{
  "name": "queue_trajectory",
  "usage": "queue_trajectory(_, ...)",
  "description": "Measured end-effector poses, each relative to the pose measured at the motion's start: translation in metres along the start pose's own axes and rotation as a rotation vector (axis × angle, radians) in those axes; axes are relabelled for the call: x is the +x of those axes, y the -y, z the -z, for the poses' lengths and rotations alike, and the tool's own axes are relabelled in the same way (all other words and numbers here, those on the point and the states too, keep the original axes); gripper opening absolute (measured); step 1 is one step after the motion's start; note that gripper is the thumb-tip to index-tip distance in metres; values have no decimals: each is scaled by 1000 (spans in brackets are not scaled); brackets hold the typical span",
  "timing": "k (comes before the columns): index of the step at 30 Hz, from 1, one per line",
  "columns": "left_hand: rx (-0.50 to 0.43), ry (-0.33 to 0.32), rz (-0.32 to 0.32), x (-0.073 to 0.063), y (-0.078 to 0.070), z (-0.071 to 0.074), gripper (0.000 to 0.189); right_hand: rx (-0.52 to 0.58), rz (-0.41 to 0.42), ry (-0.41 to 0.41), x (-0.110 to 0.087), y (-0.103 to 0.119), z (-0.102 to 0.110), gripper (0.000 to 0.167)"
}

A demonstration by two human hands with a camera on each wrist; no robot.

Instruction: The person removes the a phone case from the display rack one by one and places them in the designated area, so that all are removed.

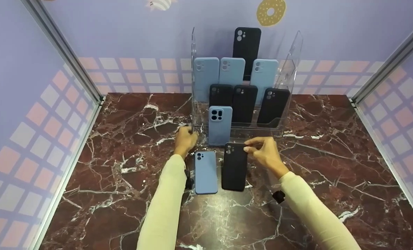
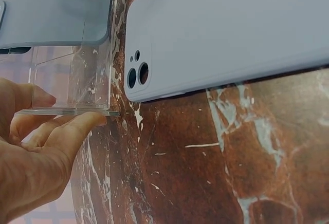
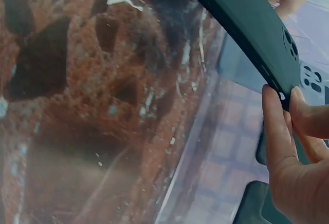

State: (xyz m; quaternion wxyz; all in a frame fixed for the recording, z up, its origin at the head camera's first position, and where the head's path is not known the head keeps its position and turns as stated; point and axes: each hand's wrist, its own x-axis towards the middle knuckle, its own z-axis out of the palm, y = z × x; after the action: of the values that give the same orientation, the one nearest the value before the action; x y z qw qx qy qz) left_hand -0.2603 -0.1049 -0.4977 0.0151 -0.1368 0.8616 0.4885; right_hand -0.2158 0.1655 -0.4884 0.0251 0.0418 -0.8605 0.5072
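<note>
A black phone case (image 1: 235,170) has its upper right corner pinched between the thumb and fingers of my right hand (image 1: 266,152). The right wrist view shows the black case (image 3: 252,29) tilted, its camera cutouts near the fingertips. At the front left corner of a clear acrylic stand (image 2: 67,112) my left hand (image 1: 185,140) grips the edge, thumb on one side and fingers on the other. Beside the black case a light blue phone case (image 1: 206,173) lies on the table, back up. Another blue case (image 1: 220,126) leans in the stand's front tier.
Several blue and black cases stand in the tiers behind, with one black case (image 1: 247,48) alone at the top. The marbled table (image 1: 133,146) is bounded by a left panel (image 1: 25,125), a right panel (image 1: 404,90) and a back wall (image 1: 123,31).
</note>
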Motion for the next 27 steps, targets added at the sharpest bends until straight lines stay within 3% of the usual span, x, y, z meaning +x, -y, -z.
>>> queue_trajectory(15, 24, -9, -1, 1, 1, -2, 18, -126, 37, -25, 3, -17, -26, 10)
queue_trajectory(27, 32, -6, -1, 1, 0, -2, 17, -160, -20, -42, 5, -22, -41, 9)
